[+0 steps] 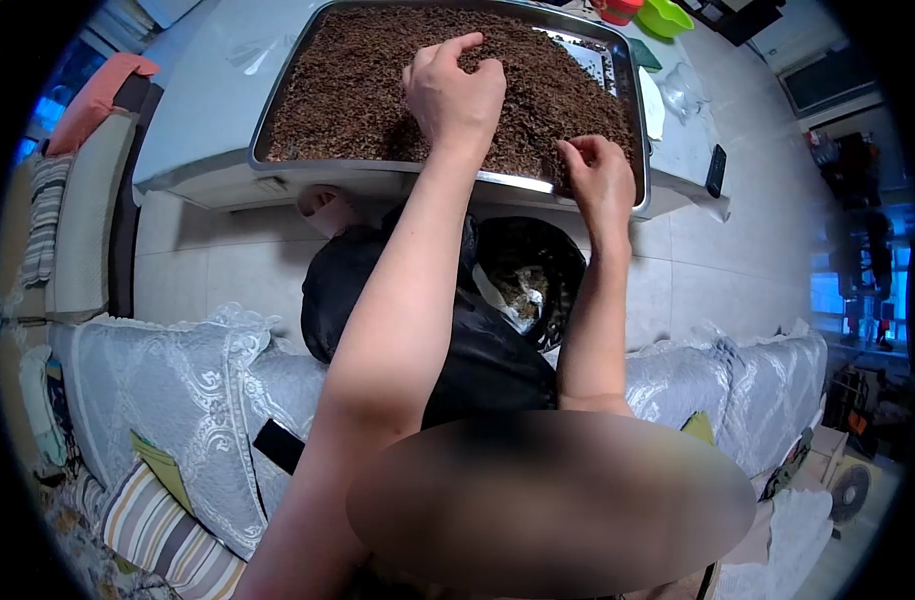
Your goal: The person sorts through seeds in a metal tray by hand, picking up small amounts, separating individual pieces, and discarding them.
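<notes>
A large metal tray (203,160) is not needed as a separate name here; the metal tray (518,183) holds a wide layer of small, dry brown bits (348,90), whose kind I cannot make out. Over the middle of this layer is my left hand (456,95), its index finger and thumb curved and apart, with nothing visible between them. My right hand (600,178) is at the tray's near right edge, thumb and forefinger drawn together in a pinch. Anything between those fingertips is too small to see. Bare metal shows at the tray's far right corner.
The tray rests on a white table (208,120). On its right are a remote control (718,170), a clear plastic piece (684,92) and a green bowl (665,17). Below, a black bin (563,255) stands between my legs and the table. A sofa with a lace cover (188,370) is behind.
</notes>
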Tool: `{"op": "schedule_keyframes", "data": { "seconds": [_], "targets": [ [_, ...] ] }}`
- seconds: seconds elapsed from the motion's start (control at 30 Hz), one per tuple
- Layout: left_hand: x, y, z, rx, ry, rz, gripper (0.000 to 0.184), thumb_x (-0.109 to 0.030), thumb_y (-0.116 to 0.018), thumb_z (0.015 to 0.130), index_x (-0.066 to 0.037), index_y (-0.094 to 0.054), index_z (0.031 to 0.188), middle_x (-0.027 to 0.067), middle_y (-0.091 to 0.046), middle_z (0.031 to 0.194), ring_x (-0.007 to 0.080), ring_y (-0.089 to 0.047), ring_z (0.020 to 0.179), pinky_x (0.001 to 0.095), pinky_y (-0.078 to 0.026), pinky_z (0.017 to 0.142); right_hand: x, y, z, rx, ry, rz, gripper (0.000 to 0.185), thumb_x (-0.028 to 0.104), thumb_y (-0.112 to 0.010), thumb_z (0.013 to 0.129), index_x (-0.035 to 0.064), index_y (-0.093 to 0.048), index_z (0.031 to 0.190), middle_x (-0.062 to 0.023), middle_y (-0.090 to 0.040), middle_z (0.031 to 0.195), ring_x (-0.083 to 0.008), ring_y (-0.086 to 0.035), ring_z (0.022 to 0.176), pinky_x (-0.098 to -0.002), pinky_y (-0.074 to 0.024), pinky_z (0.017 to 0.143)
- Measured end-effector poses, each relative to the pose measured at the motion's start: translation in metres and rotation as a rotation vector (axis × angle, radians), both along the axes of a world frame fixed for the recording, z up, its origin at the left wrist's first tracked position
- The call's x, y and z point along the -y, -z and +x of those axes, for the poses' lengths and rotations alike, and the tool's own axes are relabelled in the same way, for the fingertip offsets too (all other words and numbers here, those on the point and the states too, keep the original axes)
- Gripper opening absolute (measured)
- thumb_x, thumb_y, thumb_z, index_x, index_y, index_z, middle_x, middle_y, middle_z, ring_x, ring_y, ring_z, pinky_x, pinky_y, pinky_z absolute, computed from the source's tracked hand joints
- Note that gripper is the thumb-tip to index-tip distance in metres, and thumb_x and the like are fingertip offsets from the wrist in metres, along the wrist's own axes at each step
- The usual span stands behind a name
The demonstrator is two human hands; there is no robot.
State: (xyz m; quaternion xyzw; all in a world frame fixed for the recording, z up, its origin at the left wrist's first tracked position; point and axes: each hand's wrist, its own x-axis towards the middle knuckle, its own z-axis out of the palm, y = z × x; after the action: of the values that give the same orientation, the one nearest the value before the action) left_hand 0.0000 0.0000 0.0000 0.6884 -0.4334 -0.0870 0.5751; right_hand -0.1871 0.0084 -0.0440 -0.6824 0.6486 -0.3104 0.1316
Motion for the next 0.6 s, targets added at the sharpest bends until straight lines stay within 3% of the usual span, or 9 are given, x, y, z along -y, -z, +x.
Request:
{"op": "schedule_keyframes", "data": {
  "seconds": [0.07,0.17,0.2,0.4,0.5,0.6],
  "targets": [
    [-0.002,-0.001,-0.002,-0.113,0.087,0.059,0.029,-0.02,-0.065,0.076,-0.009,-0.073,0.101,0.0111,-0.065,0.111,0.0253,-0.063,0.101,0.0346,-0.049,0.092,-0.002,0.006,0.011,-0.101,0.039,-0.119,0.025,0.032,-0.075,0.082,0.0075,-0.071,0.088,-0.0105,-0.066,0.086,-0.0288,-0.065,0.082,-0.0415,-0.0507,0.073],
    [0.005,0.018,-0.004,-0.278,0.179,0.12,0.028,-0.019,-0.065,0.076,-0.008,-0.073,0.101,0.0097,-0.067,0.104,0.0247,-0.065,0.094,0.0347,-0.051,0.088,-0.005,0.017,0.018,-0.074,0.063,-0.134,0.021,0.028,-0.076,0.081,0.0081,-0.071,0.087,-0.0102,-0.066,0.085,-0.0284,-0.064,0.08,-0.041,-0.0506,0.072],
    [0.006,0.019,-0.005,-0.252,0.183,0.136,0.029,-0.016,-0.069,0.081,-0.006,-0.072,0.108,0.006,-0.072,0.097,0.0163,-0.066,0.088,0.0295,-0.051,0.082,-0.006,0.017,0.018,-0.023,0.06,-0.128,0.018,0.025,-0.075,0.082,0.0077,-0.071,0.085,-0.0103,-0.066,0.084,-0.0277,-0.064,0.078,-0.0407,-0.0503,0.071],
    [0.004,0.011,-0.009,-0.574,0.441,0.3,0.027,-0.012,-0.066,0.086,-0.002,-0.07,0.11,0.0065,-0.072,0.097,0.0132,-0.065,0.084,0.0256,-0.051,0.078,0.004,0.019,0.009,0.214,0.02,-0.153,0.017,0.022,-0.073,0.083,0.0052,-0.071,0.085,-0.0103,-0.066,0.081,-0.0273,-0.065,0.073,-0.0381,-0.0499,0.068],
    [0.011,0.028,-0.018,-0.434,0.588,0.354,0.027,-0.012,-0.066,0.087,-0.002,-0.07,0.111,0.0059,-0.072,0.097,0.0108,-0.065,0.085,0.0246,-0.051,0.077,0.01,0.019,0.006,0.232,0.011,-0.219,0.016,0.019,-0.073,0.082,0.0041,-0.071,0.086,-0.0102,-0.066,0.081,-0.0281,-0.065,0.073,-0.0373,-0.0503,0.068],
    [0.005,0.037,-0.033,-0.243,0.616,0.276,0.038,-0.021,-0.076,0.083,-0.001,-0.069,0.115,0.0103,-0.071,0.101,0.0157,-0.066,0.088,0.0281,-0.053,0.077,0.008,0.009,0.012,0.191,-0.067,-0.36,0.014,0.017,-0.073,0.082,0.0033,-0.07,0.085,-0.0105,-0.066,0.081,-0.029,-0.064,0.073,-0.0381,-0.0502,0.068]
  ]
}}
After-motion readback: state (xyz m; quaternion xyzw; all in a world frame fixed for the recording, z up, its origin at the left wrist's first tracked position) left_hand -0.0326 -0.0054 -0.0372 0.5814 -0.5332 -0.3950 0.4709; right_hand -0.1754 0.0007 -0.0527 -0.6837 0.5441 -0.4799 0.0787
